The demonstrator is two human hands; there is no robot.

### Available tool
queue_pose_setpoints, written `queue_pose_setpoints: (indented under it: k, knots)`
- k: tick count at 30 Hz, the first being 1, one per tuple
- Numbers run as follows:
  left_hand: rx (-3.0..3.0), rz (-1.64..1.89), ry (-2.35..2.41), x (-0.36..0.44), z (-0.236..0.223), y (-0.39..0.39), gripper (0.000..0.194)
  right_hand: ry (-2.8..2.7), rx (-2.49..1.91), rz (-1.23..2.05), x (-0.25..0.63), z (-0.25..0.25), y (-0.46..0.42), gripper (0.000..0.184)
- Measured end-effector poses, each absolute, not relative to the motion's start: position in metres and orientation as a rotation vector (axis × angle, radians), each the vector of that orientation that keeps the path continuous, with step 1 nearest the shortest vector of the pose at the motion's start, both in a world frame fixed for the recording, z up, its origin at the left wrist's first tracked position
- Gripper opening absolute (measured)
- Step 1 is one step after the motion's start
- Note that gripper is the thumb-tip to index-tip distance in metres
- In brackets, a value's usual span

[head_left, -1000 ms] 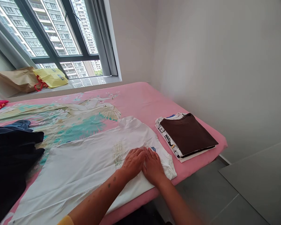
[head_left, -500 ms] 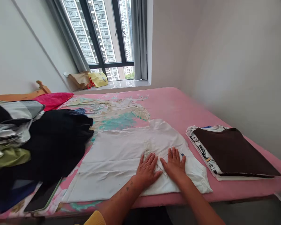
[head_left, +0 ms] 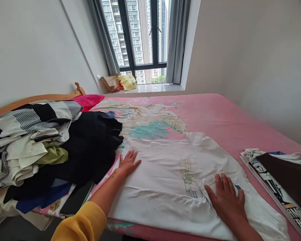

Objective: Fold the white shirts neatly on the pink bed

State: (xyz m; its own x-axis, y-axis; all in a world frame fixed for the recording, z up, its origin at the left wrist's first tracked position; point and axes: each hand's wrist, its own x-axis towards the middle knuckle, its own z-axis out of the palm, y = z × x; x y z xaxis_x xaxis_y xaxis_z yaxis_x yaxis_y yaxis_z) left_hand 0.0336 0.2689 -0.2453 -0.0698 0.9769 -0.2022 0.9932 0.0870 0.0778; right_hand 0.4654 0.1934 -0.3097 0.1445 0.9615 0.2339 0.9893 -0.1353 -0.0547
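A white T-shirt (head_left: 155,170) lies spread on the bed, its hem side to the left and its neck and sleeves to the right. Small printed lettering (head_left: 188,177) shows on its front. My left hand (head_left: 128,162) rests flat on the hem end, fingers spread. Over by the sleeve, my right hand (head_left: 227,197) presses flat on the cloth with its fingers apart, beside a small dark blue patch that it partly hides. Creases run along the lower part of the shirt.
Left of the shirt is a loose heap of clothes (head_left: 90,144), black, striped and cream. A dark flat thing (head_left: 76,199) lies by the bed's front edge. Folded shirts (head_left: 288,177), brown on top, are stacked at right. Bags (head_left: 127,82) stand on the windowsill.
My left hand has moved from the shirt's middle to its left end. My right hand stays near the sleeve. The view has turned left, and more of the print shows.
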Motion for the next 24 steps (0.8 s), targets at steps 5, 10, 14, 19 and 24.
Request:
queue_pose_setpoints:
  k: [5, 10, 14, 19, 24]
  knots:
    - [2.093, -0.074, 2.132, 0.019, -0.251, 0.32, 0.061, -1.935, -2.184, -0.21, 0.468, -0.314, 0.195, 0.08]
    - [1.907, -0.02, 2.271, -0.007, -0.261, 0.362, 0.063, -1.947, -2.162, -0.265, 0.471, -0.322, 0.197, 0.08]
    - [1.789, 0.063, 2.384, -0.009, -0.273, 0.384, 0.059, -1.948, -2.188, -0.276, 0.471, -0.321, 0.198, 0.079]
    - [1.722, 0.393, 2.586, 0.003, -0.28, 0.391, 0.055, -1.989, -2.289, -0.24, 0.466, -0.307, 0.199, 0.074]
    - [2.083, 0.774, 2.394, -0.005, -0.28, 0.388, 0.051, -1.963, -2.394, -0.133, 0.457, -0.298, 0.201, 0.072]
